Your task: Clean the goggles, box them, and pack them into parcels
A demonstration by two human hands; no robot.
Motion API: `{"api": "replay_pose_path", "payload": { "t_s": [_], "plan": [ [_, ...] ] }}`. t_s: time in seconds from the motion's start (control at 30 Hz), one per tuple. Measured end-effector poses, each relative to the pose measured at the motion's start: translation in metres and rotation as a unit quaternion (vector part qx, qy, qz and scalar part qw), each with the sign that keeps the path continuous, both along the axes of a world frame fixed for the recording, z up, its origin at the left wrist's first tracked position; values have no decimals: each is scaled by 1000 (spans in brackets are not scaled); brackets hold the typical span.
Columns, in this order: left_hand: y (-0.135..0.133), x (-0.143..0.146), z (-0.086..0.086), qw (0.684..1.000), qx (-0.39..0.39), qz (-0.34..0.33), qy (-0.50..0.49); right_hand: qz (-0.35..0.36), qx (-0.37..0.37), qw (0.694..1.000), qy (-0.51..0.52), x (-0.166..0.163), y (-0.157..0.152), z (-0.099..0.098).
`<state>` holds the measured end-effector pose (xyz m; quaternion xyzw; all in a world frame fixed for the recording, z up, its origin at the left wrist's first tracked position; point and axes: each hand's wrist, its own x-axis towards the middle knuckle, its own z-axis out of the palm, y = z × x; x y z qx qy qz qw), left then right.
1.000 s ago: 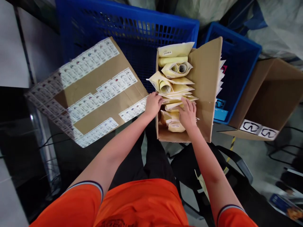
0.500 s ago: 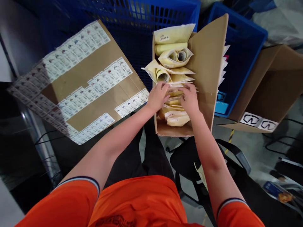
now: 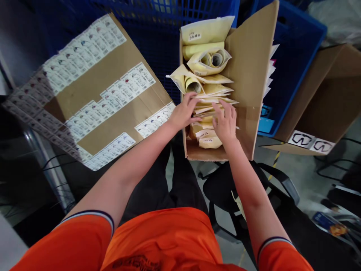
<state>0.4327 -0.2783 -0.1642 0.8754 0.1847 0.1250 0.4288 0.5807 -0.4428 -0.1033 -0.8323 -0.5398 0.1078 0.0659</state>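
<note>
A narrow open cardboard box (image 3: pixel 244 124) in front of me holds a row of several yellow padded envelopes (image 3: pixel 207 34), some with small white labels. My left hand (image 3: pixel 183 111) reaches over the box's left wall, fingers bent onto the envelope edges in the middle of the row. My right hand (image 3: pixel 225 122) rests on the same stack from the near side, fingers spread and pressing between envelopes. Neither hand has lifted an envelope clear of the box.
A large cardboard flap (image 3: pixel 93 90) covered with rows of printed stickers lies to the left. Blue plastic crates (image 3: pixel 293 49) stand behind and to the right. Another open carton (image 3: pixel 321 98) with goggle labels sits at right. A black chair (image 3: pixel 225 188) is below the box.
The view has shifted slightly. My left hand moved from the box's wall into the envelope row. My right hand slid a little along the stack, fingers now more spread.
</note>
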Motion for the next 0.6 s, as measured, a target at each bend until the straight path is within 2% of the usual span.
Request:
{"api": "replay_pose_path", "payload": {
  "t_s": [0.13, 0.27, 0.43, 0.6],
  "plan": [
    [8, -5, -5, 999, -33, 21, -30, 55, -52, 997, 34, -1, 9, 4],
    [17, -5, 4, 998, -57, 28, 2, 45, -74, 995, 52, -1, 18, 1],
    [31, 4, 22, 998, 12, 41, 51, 29, -69, 995, 66, 0, 27, -3],
    [39, 6, 25, 996, 58, 37, 63, 18, -59, 996, 71, 4, 36, -4]
  ]
}}
